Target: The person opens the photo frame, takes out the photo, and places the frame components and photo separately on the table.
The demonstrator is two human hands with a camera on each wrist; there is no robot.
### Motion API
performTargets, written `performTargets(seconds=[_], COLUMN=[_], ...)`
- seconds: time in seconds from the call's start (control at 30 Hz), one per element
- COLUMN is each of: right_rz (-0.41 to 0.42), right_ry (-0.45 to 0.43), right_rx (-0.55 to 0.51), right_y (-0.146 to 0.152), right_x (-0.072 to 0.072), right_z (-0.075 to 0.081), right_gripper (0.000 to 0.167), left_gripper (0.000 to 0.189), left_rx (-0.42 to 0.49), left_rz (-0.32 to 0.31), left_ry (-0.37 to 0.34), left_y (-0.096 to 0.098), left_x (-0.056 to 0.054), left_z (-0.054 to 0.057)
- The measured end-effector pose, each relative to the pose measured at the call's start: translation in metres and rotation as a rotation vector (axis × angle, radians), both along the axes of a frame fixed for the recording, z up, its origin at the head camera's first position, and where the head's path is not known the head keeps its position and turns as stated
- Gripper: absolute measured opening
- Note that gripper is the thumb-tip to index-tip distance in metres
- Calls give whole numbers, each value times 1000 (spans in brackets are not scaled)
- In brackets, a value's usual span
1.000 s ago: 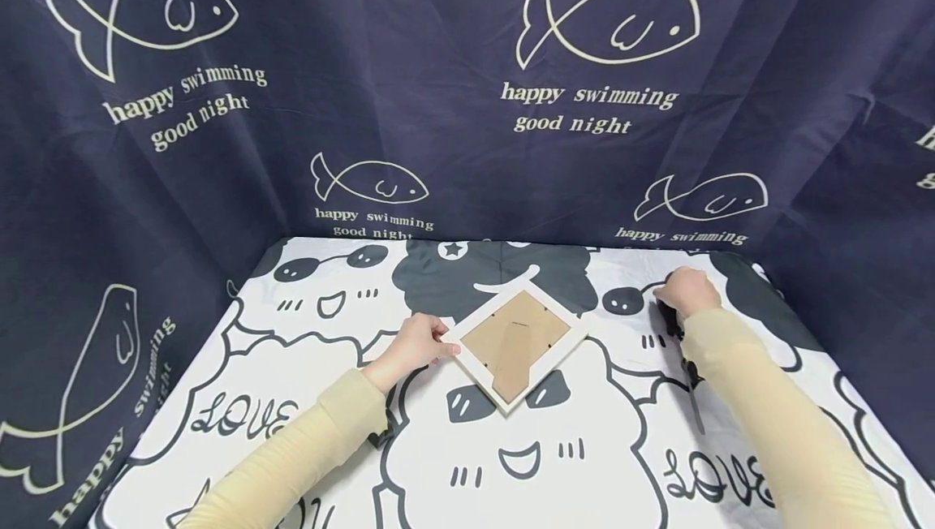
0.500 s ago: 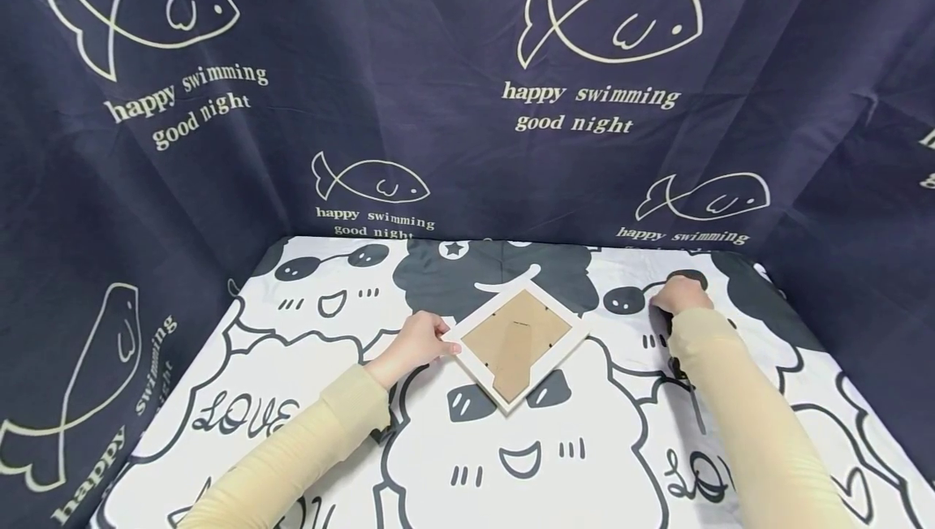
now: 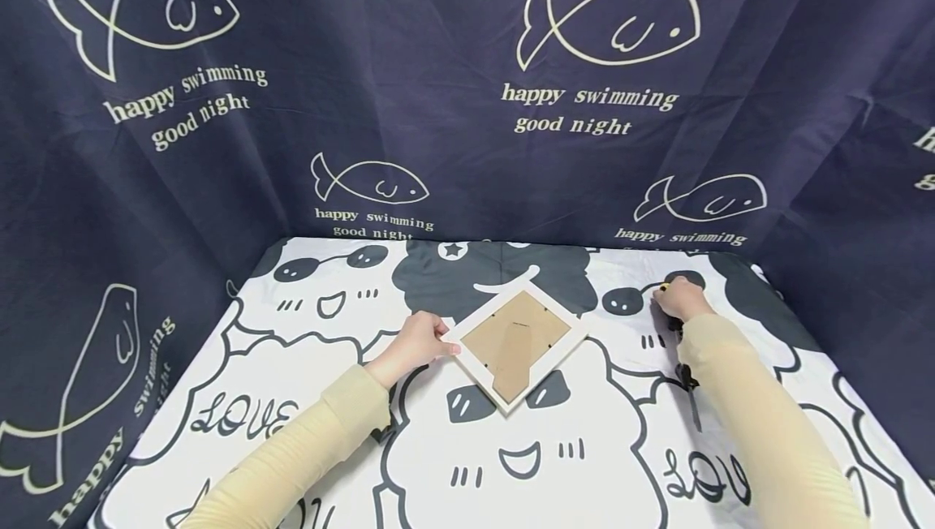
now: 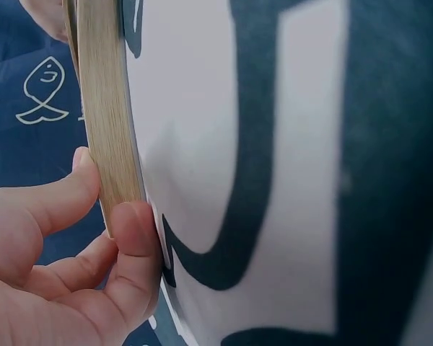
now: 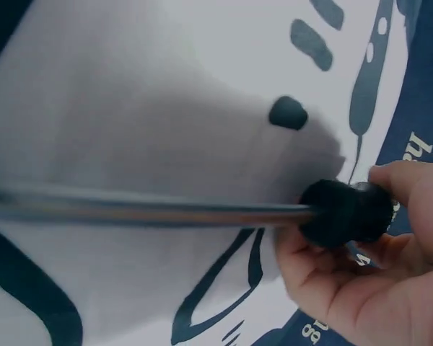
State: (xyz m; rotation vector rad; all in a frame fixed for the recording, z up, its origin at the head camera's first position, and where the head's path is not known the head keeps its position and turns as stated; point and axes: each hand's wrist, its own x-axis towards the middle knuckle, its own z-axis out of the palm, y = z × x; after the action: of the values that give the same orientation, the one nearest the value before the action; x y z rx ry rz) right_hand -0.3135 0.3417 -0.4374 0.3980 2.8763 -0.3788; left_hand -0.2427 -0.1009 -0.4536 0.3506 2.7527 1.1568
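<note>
A white-edged picture frame [image 3: 475, 322] lies on the cloth with its brown backing [image 3: 536, 326] and stand leg upward, one corner toward the person. At its left corner my left hand [image 3: 418, 337] pinches the edge between thumb and fingers; in the left wrist view the frame's wooden side [image 4: 110, 108] passes between the fingertips. To the right, apart from the frame, my right hand [image 3: 682, 299] holds a screwdriver [image 5: 346, 213] by its black handle. Its metal shaft [image 5: 166, 209] points back toward the person. A bit of yellow shows at the hand in the head view.
A white cloth [image 3: 584, 472] with black cartoon sheep and lettering covers the table. Dark blue curtains [image 3: 467, 107] with fish prints stand behind it and at both sides.
My right hand has shifted slightly left with the screwdriver, and a bit of yellow has come into sight at its fingers. My left hand and the picture frame look unmoved.
</note>
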Motion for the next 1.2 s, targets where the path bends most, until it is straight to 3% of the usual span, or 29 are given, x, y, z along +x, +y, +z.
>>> performTargets(seconds=[0.27,0.43,0.53,0.67,0.77,0.97,1.2], right_rz=[48,-25,-69,-118,-125,-129,-259], right_ry=[287,446,512,545,564,654,679], right_rx=[-146,-305,-532,-1054,-1352,-1612,-1851], right_y=[6,-4,-14,-28,-39,-52,-61], right_x=[2,7,11,16,21,31,41], right_z=[14,30,40,55,67,88,104], right_gripper=[47,51,43,19,13,19,17], left_gripper=[22,23,23,24,23,23,23], left_rx=[6,0,-11,-13,-7,1,-9], left_rz=[3,18,25,32,23,6,13], left_ry=[-20,-33,-19,-14,-19,-23,-26], left_y=[0,0,0,0,1,0,-1], left_x=[0,0,0,0,0,-1,-1], left_z=[0,0,-1,0,0,0,0])
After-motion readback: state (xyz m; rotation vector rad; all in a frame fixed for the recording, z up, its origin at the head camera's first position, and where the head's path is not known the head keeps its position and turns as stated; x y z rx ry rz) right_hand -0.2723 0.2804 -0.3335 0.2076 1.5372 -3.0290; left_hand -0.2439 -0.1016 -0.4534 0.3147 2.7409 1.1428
